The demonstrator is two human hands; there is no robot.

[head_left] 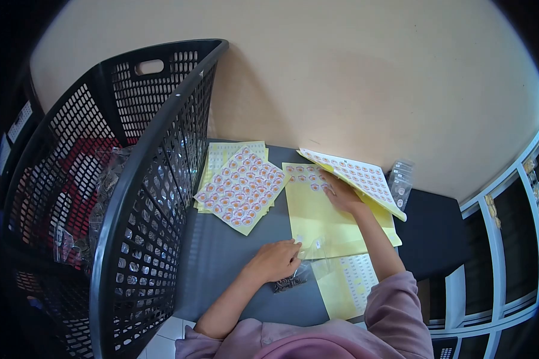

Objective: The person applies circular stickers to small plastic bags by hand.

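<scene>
My left hand (275,260) is closed over the upper part of a clear plastic bag (290,282); small dark pieces fill its lower end. Small white labels show on clear plastic by the fingertips. My right hand (342,195) reaches under a raised stack of sticker sheets (362,173), its fingers apart over a yellow backing sheet (308,209). A few round stickers remain along the top of that sheet. Part of the right hand is hidden beneath the stack.
A tall black slotted basket (156,119) holding clear bags stands at the left. More round-sticker sheets (242,188) lie beside it on the grey table (221,269). A yellow label sheet (341,293) sits in front, and small clear packets (400,182) stand near the wall.
</scene>
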